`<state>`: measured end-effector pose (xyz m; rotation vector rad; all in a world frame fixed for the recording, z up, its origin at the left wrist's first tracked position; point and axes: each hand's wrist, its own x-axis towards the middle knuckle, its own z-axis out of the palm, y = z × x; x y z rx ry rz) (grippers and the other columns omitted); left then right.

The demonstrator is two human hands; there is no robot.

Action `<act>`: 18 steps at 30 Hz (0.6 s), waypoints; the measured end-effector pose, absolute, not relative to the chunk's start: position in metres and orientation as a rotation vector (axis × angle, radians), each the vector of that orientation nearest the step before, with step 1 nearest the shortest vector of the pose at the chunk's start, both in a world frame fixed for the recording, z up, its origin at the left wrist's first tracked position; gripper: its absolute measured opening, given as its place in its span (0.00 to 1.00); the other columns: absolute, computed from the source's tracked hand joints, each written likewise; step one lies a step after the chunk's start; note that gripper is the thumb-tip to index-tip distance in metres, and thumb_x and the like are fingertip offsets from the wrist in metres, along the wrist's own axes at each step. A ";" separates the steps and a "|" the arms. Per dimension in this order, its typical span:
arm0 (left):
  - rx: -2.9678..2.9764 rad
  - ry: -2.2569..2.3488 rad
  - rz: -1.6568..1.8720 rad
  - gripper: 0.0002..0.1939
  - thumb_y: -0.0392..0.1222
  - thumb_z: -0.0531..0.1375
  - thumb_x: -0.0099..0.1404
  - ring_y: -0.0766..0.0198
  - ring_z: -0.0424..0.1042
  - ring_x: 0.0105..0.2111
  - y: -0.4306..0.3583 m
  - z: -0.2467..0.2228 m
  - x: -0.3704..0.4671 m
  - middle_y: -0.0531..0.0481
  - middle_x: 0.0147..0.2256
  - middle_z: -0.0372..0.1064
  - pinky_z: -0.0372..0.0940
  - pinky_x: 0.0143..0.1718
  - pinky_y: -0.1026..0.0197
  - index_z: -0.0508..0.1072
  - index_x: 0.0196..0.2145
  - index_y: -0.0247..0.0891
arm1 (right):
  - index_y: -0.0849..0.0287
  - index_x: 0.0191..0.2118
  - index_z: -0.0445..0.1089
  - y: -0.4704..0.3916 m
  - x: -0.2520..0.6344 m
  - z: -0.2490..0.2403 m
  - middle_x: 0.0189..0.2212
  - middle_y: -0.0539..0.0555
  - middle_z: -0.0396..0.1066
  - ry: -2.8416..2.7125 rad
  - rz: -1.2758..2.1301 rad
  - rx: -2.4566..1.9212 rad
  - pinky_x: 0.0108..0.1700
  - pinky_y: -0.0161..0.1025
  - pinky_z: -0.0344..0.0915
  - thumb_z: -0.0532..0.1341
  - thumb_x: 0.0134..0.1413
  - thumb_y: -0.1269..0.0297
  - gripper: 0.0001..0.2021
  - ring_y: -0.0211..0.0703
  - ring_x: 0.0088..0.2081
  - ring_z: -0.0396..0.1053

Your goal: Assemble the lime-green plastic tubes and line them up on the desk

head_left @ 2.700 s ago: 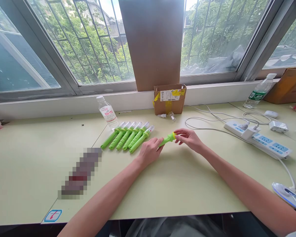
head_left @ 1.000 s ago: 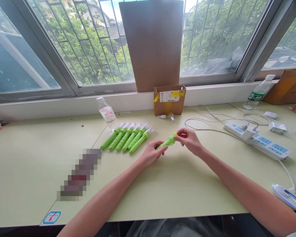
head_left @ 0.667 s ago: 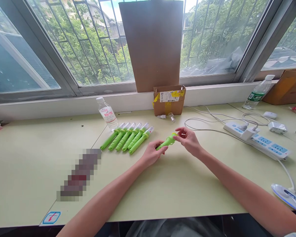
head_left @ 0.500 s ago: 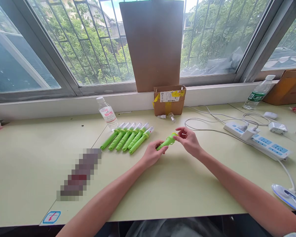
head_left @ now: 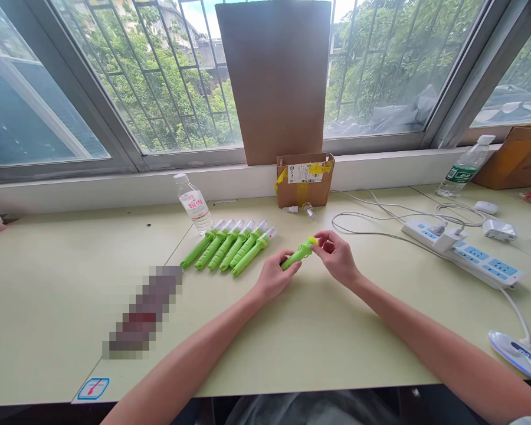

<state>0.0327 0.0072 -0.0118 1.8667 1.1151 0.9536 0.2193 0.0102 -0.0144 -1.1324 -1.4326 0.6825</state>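
Note:
A green plastic flashlight-like stick [head_left: 297, 257] slants up to the right between my hands. My left hand [head_left: 276, 273] is closed around its lower part. At the upper end is a yellow piece [head_left: 312, 241], where the thumb and fingers of my right hand [head_left: 335, 254] are pinched together. Whether those fingers also hold a smaller part, I cannot tell. Left of my hands, several similar green sticks with clear tips [head_left: 230, 245] lie side by side. A clear plastic cap [head_left: 308, 211] and a small white piece [head_left: 291, 209] lie beyond my hands.
An open cardboard box [head_left: 304, 180] stands by the window sill. One water bottle [head_left: 193, 203] is behind the green sticks, another [head_left: 464, 168] at the far right. A power strip [head_left: 464, 251] with white cables lies right of my right hand. A blurred-out item [head_left: 144, 313] lies at left.
My right hand has shifted very slightly at the yellow end, and more of that end now shows. My left hand keeps its hold on the green stick.

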 end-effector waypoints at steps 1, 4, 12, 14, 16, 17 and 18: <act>1.860 1.126 0.967 0.18 0.52 0.57 0.61 0.66 0.65 0.27 0.008 -0.012 0.032 0.53 0.27 0.68 0.58 0.29 0.64 0.71 0.41 0.37 | 0.55 0.39 0.66 0.011 0.219 -0.015 0.25 0.48 0.62 -1.438 0.678 -1.140 0.22 0.36 0.58 0.63 0.47 0.46 0.19 0.35 0.21 0.57; 1.847 1.152 1.003 0.18 0.52 0.57 0.61 0.66 0.64 0.26 0.010 -0.011 0.031 0.53 0.27 0.68 0.57 0.29 0.64 0.71 0.42 0.37 | 0.55 0.39 0.65 0.011 0.219 -0.018 0.24 0.48 0.64 -1.440 0.675 -1.151 0.22 0.36 0.59 0.64 0.46 0.46 0.20 0.36 0.21 0.59; 1.860 1.140 1.030 0.17 0.52 0.57 0.61 0.67 0.64 0.26 0.013 -0.011 0.029 0.53 0.27 0.68 0.57 0.30 0.64 0.70 0.42 0.37 | 0.59 0.34 0.70 0.017 0.224 -0.019 0.26 0.53 0.72 -1.249 0.866 -1.157 0.23 0.38 0.67 0.67 0.42 0.48 0.19 0.39 0.24 0.67; 1.879 1.134 1.015 0.17 0.52 0.57 0.61 0.67 0.64 0.26 0.013 -0.011 0.029 0.53 0.27 0.68 0.57 0.29 0.64 0.70 0.42 0.37 | 0.60 0.34 0.71 0.020 0.228 -0.018 0.28 0.54 0.73 -1.172 0.901 -1.160 0.27 0.41 0.71 0.68 0.41 0.50 0.19 0.40 0.25 0.69; 1.908 1.132 0.987 0.17 0.52 0.57 0.61 0.67 0.63 0.26 0.012 -0.010 0.029 0.53 0.27 0.68 0.57 0.29 0.64 0.71 0.42 0.37 | 0.60 0.34 0.72 0.022 0.231 -0.017 0.30 0.55 0.74 -1.119 0.934 -1.145 0.31 0.44 0.73 0.68 0.40 0.50 0.19 0.41 0.27 0.71; 1.923 1.132 0.970 0.18 0.52 0.57 0.60 0.67 0.63 0.25 0.012 -0.010 0.029 0.54 0.26 0.68 0.56 0.29 0.65 0.71 0.42 0.37 | 0.60 0.34 0.73 0.022 0.232 -0.016 0.30 0.55 0.74 -1.111 0.949 -1.133 0.33 0.45 0.74 0.68 0.41 0.51 0.18 0.41 0.28 0.71; 1.936 1.132 0.953 0.18 0.52 0.57 0.60 0.68 0.62 0.25 0.012 -0.010 0.028 0.54 0.26 0.68 0.56 0.28 0.65 0.71 0.42 0.38 | 0.60 0.34 0.73 0.022 0.233 -0.015 0.31 0.55 0.74 -1.115 0.960 -1.120 0.33 0.45 0.74 0.68 0.41 0.51 0.18 0.42 0.28 0.71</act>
